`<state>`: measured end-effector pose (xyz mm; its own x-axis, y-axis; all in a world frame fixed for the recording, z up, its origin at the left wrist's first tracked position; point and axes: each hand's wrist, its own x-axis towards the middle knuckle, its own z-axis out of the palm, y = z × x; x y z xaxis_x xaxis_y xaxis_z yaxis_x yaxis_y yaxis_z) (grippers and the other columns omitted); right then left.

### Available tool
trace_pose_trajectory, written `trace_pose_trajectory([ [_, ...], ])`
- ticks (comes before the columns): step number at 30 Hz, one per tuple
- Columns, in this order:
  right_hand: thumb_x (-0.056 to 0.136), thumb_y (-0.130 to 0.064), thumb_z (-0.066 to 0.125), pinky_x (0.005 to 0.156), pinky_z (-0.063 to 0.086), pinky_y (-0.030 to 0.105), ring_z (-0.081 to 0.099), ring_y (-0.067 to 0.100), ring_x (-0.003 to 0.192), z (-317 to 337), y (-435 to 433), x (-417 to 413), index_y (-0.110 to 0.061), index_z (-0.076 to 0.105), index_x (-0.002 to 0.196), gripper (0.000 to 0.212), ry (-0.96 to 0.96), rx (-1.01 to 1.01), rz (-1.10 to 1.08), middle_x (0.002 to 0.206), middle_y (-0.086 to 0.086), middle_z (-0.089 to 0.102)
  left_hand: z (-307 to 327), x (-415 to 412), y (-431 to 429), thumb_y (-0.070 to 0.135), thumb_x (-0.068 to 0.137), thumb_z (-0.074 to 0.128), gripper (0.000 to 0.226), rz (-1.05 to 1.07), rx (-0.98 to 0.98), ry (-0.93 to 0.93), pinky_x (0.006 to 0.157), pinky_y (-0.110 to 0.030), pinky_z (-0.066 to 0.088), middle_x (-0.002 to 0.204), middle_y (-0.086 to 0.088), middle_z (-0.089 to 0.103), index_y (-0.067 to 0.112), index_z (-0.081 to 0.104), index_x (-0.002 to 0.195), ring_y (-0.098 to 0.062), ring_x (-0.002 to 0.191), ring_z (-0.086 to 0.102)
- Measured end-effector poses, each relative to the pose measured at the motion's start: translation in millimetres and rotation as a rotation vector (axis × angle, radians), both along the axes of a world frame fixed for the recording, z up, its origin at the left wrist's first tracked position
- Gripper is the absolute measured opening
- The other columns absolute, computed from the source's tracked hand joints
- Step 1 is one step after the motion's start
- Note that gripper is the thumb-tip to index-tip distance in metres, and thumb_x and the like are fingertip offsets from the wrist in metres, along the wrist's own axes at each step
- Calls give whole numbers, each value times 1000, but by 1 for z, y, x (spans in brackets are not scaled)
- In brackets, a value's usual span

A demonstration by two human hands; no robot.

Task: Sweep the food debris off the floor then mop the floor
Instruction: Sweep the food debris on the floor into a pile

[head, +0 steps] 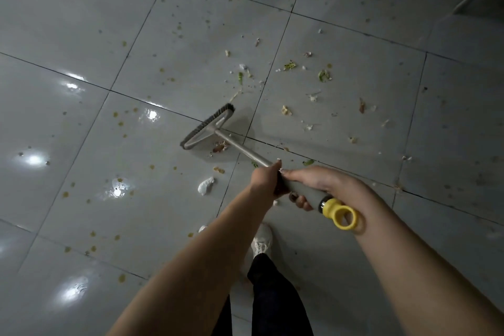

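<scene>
Head view. Broom (231,142) angled low over the grey tiled floor (81,35), both grips clenched round its metal handle (256,158). Left grip (266,179) further down the shaft and nearer the working end; right grip (321,183) just behind it, close to the yellow ring cap (345,215).

Head (201,132) ahead and to the left of the grips, on or just above the tiles, cannot tell which. Long axis running from near-left to far-right, square to the handle, bristles turned to the far-left side.

Bulk of the debris (324,75) scattered to the right of the head, behind the bristles: green shreds, pale crumbs, brown bits. Brown scrap (221,147) just beside the handle's joint, white scrap (206,185) near the left forearm, yellow spots (119,123) out to the left. White shoe (262,240) below the grips.

Likely calls for carrying the head rightward past the litter before drawing it back. Sweeping judged barely under way, mopping not yet begun.
</scene>
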<state>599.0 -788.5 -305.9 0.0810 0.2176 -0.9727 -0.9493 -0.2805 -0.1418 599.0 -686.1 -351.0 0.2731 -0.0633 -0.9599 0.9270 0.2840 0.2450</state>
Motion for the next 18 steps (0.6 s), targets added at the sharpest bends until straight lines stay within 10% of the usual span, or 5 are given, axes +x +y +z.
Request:
trace_pose_trajectory([
  [4,99,-41,39,30,37,11,42,8,25,-18,39,3,-6,45,75,43,31,83,-87,54,6,42,-5,9,39,22,97,50,28,-7,32,40,70,-28,47,81,-12,54,-4,50,106,-27,89,62],
  [7,99,-40,37,29,36,10,42,9,24,-33,58,0,-5,43,72,45,43,84,-85,44,5,44,-11,7,58,24,99,43,29,-115,18,89,54,-25,42,71,-10,48,4,46,79,-19,64,51],
  [18,98,-42,40,32,37,11,41,7,26,-21,-26,-20,-6,48,76,43,63,-97,27,50,4,45,-16,-16,-21,29,101,37,35,-299,-88,129,36,-16,43,69,-8,46,6,43,76,-17,58,48],
])
